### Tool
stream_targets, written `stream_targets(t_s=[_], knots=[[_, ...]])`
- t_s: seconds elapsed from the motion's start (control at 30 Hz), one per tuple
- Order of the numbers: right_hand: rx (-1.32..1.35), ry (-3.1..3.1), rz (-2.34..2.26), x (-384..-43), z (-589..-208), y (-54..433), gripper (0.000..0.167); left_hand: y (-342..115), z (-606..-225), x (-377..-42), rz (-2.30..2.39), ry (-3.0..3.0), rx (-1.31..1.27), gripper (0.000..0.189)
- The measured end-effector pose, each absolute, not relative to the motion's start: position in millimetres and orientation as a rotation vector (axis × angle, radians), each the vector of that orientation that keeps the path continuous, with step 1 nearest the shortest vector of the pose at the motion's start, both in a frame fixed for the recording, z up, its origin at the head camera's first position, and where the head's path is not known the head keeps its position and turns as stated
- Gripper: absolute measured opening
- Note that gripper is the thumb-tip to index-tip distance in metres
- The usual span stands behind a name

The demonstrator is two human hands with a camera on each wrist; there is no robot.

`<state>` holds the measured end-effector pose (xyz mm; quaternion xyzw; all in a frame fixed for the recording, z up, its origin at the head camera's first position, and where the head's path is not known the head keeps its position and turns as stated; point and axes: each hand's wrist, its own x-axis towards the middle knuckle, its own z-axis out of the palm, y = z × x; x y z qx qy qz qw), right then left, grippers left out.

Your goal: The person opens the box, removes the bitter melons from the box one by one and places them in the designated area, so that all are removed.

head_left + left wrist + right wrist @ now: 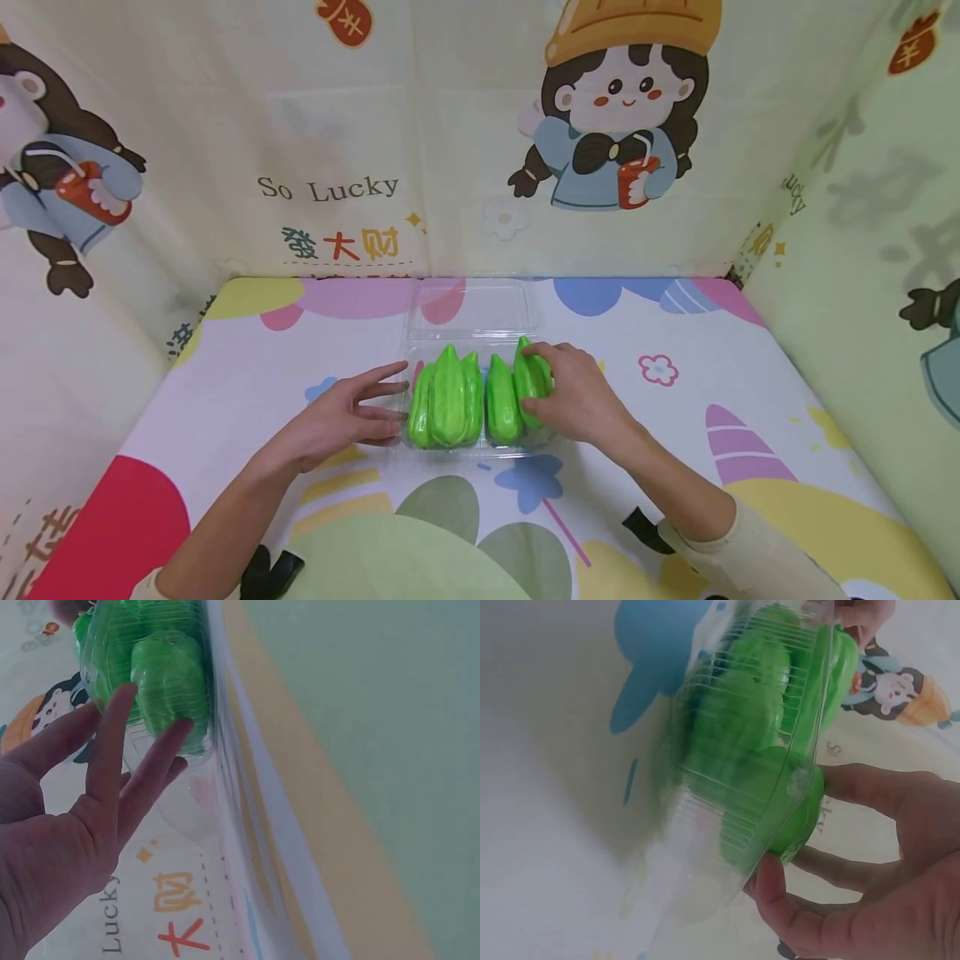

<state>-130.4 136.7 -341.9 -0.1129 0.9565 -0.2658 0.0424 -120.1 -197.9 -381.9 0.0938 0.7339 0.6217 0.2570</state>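
A clear plastic clamshell box [480,453] sits on the table, its lid [476,310] folded back away from me. Glossy green ridged vegetables [449,396] stand side by side inside, with a gap between the left group and the right one. At the box's right end, my right hand [577,396] pinches the rightmost green vegetable [528,379] between thumb and fingers; its tip rises higher than the others. My left hand [341,421] has its fingers spread and extended against the box's left side. In the left wrist view, those fingertips [180,729] lie along the clear wall.
A patterned cloth [652,442] covers the table. Printed fabric walls [465,150] enclose the back and both sides. Black straps [272,575] show near the left wrist, and another black piece [647,531] near the right forearm.
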Motion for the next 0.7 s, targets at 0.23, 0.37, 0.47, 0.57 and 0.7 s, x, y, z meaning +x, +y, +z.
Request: stream_targets(t_s=[0.23, 0.37, 0.47, 0.57, 0.7], knots=[[-0.289, 2.897, -0.892, -130.8, -338.4, 143.8, 0.061, -197.0, -381.0, -120.8, 1.694, 1.982, 0.241, 0.085], [-0.281, 2.887, -0.947, -131.4, -338.0, 148.2, 0.061, -197.3, -381.3, -120.4, 1.679, 2.005, 0.249, 0.085], [-0.286, 2.878, -0.994, -132.2, -337.9, 152.7, 0.062, -197.3, -381.6, -120.5, 1.677, 2.013, 0.253, 0.085], [-0.289, 2.863, -1.040, -133.8, -336.8, 158.0, 0.062, -197.0, -381.4, -120.5, 1.687, 2.010, 0.253, 0.084], [-0.283, 2.855, -1.088, -136.1, -335.0, 166.1, 0.061, -196.8, -381.9, -119.5, 1.691, 2.003, 0.257, 0.084]])
